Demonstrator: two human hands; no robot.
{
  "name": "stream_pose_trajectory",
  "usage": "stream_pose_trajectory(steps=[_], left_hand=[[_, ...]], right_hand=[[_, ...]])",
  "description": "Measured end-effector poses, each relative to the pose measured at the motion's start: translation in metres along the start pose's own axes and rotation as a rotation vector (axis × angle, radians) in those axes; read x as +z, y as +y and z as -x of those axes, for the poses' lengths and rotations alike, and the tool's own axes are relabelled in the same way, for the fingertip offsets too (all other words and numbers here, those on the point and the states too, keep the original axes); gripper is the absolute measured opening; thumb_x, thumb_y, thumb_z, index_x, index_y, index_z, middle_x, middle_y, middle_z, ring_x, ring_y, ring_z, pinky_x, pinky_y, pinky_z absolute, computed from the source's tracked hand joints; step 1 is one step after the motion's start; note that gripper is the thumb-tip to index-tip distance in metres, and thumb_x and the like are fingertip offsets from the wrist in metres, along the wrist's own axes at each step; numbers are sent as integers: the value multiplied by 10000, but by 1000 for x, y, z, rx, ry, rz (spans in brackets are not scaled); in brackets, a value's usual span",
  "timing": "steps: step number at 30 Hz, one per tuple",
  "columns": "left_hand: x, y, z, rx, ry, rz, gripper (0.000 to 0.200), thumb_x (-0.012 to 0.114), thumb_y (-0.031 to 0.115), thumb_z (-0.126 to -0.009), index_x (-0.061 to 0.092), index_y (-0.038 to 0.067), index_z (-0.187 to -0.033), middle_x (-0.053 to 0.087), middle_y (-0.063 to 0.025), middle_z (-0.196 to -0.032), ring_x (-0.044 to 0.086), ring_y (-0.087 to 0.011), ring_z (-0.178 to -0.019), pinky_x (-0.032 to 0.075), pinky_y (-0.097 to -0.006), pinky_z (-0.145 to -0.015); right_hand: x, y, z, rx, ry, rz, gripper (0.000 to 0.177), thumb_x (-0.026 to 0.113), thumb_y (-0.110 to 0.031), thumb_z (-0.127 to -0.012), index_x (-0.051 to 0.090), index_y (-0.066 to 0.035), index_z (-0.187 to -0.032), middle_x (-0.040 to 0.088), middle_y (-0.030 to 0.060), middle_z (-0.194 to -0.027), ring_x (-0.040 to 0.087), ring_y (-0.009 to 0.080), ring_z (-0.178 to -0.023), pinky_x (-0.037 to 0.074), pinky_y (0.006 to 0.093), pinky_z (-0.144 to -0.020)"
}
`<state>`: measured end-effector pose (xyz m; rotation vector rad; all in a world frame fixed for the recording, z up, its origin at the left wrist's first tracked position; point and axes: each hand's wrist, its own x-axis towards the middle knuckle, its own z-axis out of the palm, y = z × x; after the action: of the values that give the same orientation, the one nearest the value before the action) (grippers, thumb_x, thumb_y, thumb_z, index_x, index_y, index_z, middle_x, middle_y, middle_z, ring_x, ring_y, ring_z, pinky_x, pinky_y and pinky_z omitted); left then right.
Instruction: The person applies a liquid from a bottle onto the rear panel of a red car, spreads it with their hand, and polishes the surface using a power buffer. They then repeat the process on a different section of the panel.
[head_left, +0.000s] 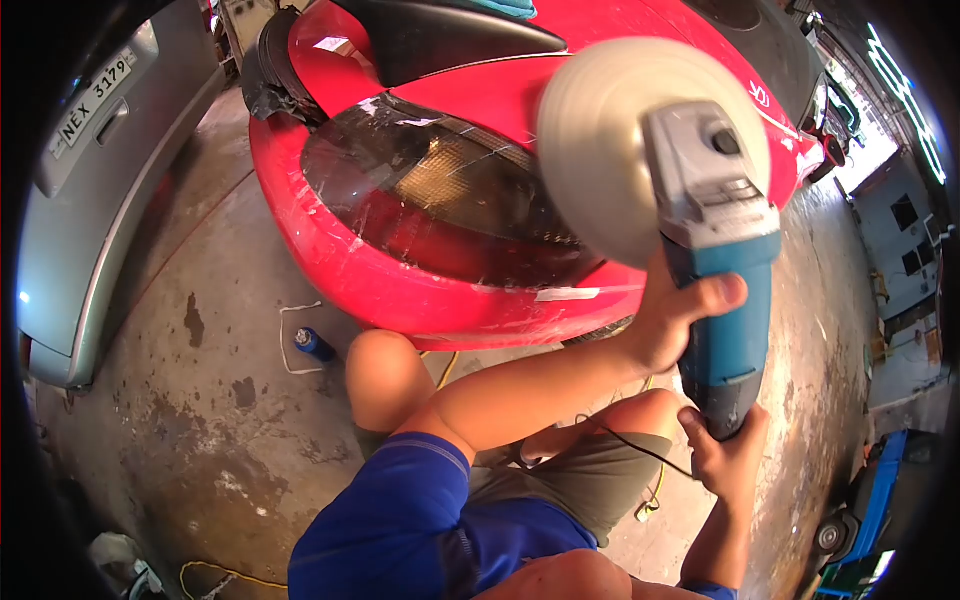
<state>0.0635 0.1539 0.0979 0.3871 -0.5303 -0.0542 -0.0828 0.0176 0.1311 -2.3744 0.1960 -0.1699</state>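
Note:
A teal and grey angle polisher (727, 290) stands raised at the right, its round cream buffing pad (590, 150) overlapping the red car body (320, 275). My left hand (670, 315) is closed around the front of the tool's teal body, thumb across it. Lower down, my right hand (732, 455) grips the dark rear end of the handle, where a black cord (650, 455) trails off. Left of the pad is the car's large tinted lamp (440, 195), with whitish smears on it and on the paint around it.
A silver vehicle (120, 190) stands at the left. On the stained concrete floor (210, 440) are a small dark blue bottle or can (313, 345) and a yellow cord (655, 490). A blue-framed machine (875, 500) with a wheel is at the lower right.

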Motion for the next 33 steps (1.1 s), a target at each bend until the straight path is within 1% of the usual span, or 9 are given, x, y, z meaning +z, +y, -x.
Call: stream_pose_trajectory(steps=[5,8,14,16,21,24,25,28,33], left_hand=[[-30,41,-13,-38,-54,38,804,742,593,-849,601,-37,-1328,728,-176,-1085,750,-284,-928,637,-409,-823],[-32,48,-16,-34,-55,33,803,742,598,-846,605,-33,-1322,727,-180,-1094,744,-281,-939,635,-410,-838],[1,2,3,-30,-15,-22,734,810,471,-840,608,-6,-1361,685,-113,-1140,703,-197,-987,605,-361,-845],[4,-19,11,-95,-30,15,794,885,411,-800,586,29,-1428,677,-90,-1266,640,-202,-1164,525,-386,-1026],[4,-32,19,-145,-38,-5,836,891,417,-796,559,31,-1459,660,-97,-1292,625,-209,-1197,513,-388,-1048],[-1,-9,11,-110,-17,-1,833,887,423,-799,560,32,-1457,659,-98,-1282,626,-212,-1192,517,-391,-1043],[0,4,11,-95,6,-16,748,840,440,-828,602,0,-1384,681,-96,-1135,698,-184,-970,603,-338,-843],[-22,32,1,-49,-18,-52,752,765,521,-859,606,-21,-1355,721,-144,-1102,733,-240,-947,628,-390,-845],[-28,62,-10,-32,-27,-50,787,713,598,-869,609,-45,-1310,740,-178,-1078,754,-276,-913,643,-420,-828]], right_hand=[[16,-58,-29,-223,-53,86,341,910,-151,-814,749,40,-1047,789,206,-848,811,288,-806,598,381,-754],[19,-58,-33,-262,-29,89,344,916,-162,-812,750,41,-1034,789,214,-855,813,289,-818,598,384,-753],[2,-6,2,-26,28,-24,306,925,-177,-833,761,41,-972,777,119,-788,720,161,-726,567,356,-700],[0,35,21,41,69,-48,343,921,-183,-847,703,32,-1002,715,79,-770,666,138,-660,543,332,-611],[8,60,34,98,72,-110,392,916,-187,-867,640,20,-1052,678,63,-781,649,136,-613,540,320,-550],[9,27,19,27,42,-70,349,914,-182,-869,670,20,-1014,679,56,-758,635,118,-605,522,313,-533],[10,7,12,41,1,-73,330,926,-185,-855,716,39,-976,712,60,-768,665,137,-654,546,329,-600],[21,-31,-11,-201,-22,-6,340,934,-191,-844,740,53,-982,746,69,-803,679,145,-729,560,341,-691],[28,-57,-26,-216,-40,4,324,928,-187,-841,754,46,-985,761,75,-817,657,130,-765,555,341,-733]])
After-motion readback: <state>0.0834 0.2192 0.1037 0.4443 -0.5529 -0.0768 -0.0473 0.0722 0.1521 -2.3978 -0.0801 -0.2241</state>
